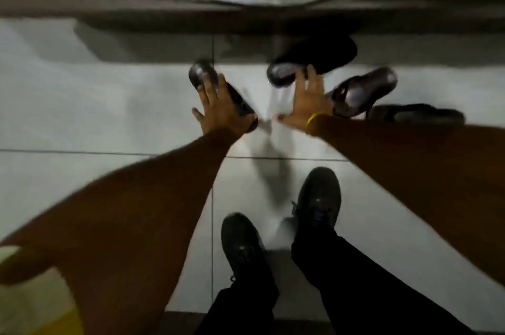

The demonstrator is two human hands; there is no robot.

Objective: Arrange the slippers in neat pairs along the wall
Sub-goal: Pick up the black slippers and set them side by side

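Black lace-up shoes point(278, 225) stand nearest on the pale floor tiles point(82, 116). Farther out, the left hand point(221, 110) lies spread over a dark slipper point(218, 88) angled on the floor. To its right, the right hand point(306, 105), fingers splayed, touches another slipper point(308, 64) near the wall's dark skirting point(136, 15). A third slipper point(363, 91) lies just right; everything is blurred.

Count of items in view, blur permitting:
- Dark slippers on the floor: five. One under the left hand point(222, 93), one at the right fingertips point(281, 75), one black behind it near the wall point(328, 54), one glossy brown point(363, 91), one dark at far right point(418, 114)
- Hands: two, left point(221, 110) and right point(306, 105)
- Worn black shoes: two point(243, 247) point(319, 198)
- Yellow wristband: one point(314, 117)
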